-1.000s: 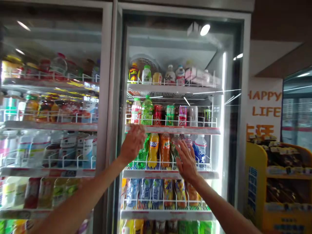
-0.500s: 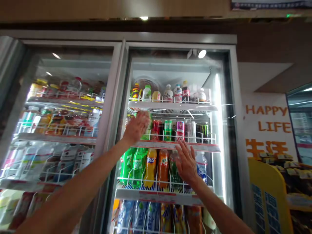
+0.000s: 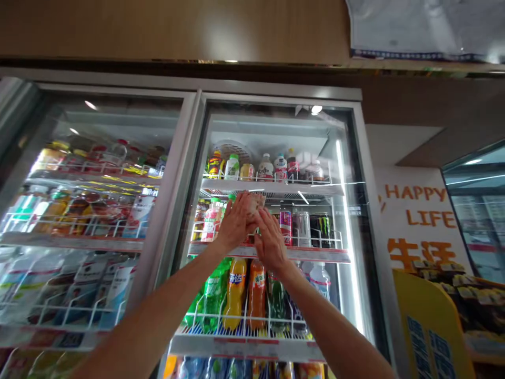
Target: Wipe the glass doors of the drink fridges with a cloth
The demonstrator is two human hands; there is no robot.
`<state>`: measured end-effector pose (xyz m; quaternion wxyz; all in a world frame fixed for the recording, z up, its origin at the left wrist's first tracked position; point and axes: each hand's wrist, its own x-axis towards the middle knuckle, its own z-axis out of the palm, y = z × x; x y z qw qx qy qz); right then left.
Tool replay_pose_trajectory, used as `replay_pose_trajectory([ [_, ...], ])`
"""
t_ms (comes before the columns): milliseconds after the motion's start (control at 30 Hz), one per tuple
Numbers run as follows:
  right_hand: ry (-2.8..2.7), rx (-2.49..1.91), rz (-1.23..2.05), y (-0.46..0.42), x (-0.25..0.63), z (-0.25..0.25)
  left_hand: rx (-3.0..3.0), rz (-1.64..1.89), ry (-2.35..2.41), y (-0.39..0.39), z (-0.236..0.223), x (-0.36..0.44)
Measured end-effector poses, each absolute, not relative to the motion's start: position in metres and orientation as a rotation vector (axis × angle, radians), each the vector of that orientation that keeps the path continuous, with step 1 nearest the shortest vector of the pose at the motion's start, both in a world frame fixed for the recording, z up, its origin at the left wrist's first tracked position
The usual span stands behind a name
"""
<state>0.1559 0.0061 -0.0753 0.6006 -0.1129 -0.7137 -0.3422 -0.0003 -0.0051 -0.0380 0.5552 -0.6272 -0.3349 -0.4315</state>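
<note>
Some pale cloth (image 3: 257, 202) protrudes beside left hand (image 3: 235, 220) fingers, grip unclear; right hand (image 3: 271, 241) fingers outstretched.

Hands now close together, earlier well apart — right hand (image 3: 271, 243) raised to the pale cloth (image 3: 256, 204) by left hand (image 3: 235, 222). View tipped upward — more wooden panel (image 3: 177, 31) showing.

"HAPPY LIFE" and 生活 in orange on the white wall (image 3: 418, 176), 芬达 on a yellow bottle (image 3: 234, 302), a green claw logo on a black can (image 3: 324, 230), blue characters on a yellow stand (image 3: 434, 301) — too blurred to read
</note>
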Motion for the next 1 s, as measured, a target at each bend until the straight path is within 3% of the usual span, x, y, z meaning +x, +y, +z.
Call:
replay_pose_trajectory([
  [167, -1.725, -0.412, -0.808, 0.007, 0.099, -0.046, -1.493, -0.997, -0.852, -0.007, -0.056, -0.056],
  [300, -1.675, -0.492, -0.941, 0.008, 0.075, -0.040, -1.351, -1.183, -0.970, -0.014, -0.071, -0.092],
  [433, -1.560, -0.491, -1.031, 0.032, 0.150, -0.017, -1.267, -1.212, -1.020, -0.014, -0.073, -0.094],
  [567, -1.029, -0.652, -0.790, 0.060, 0.244, 0.010, -1.270, -1.221, -1.020, -0.013, -0.072, -0.087],
  [667, -1.000, -0.695, -0.773, 0.050, 0.221, -0.002, -1.266, -1.235, -1.039, -0.015, -0.072, -0.085],
  [833, -1.608, -0.589, -1.083, 0.024, 0.163, -0.040, -1.293, -1.213, -1.113, -0.020, -0.073, -0.086],
  [1000, -1.049, -0.989, -0.755, 0.046, 0.251, -0.028, -1.317, -1.236, -1.148, -0.023, -0.071, -0.079],
])
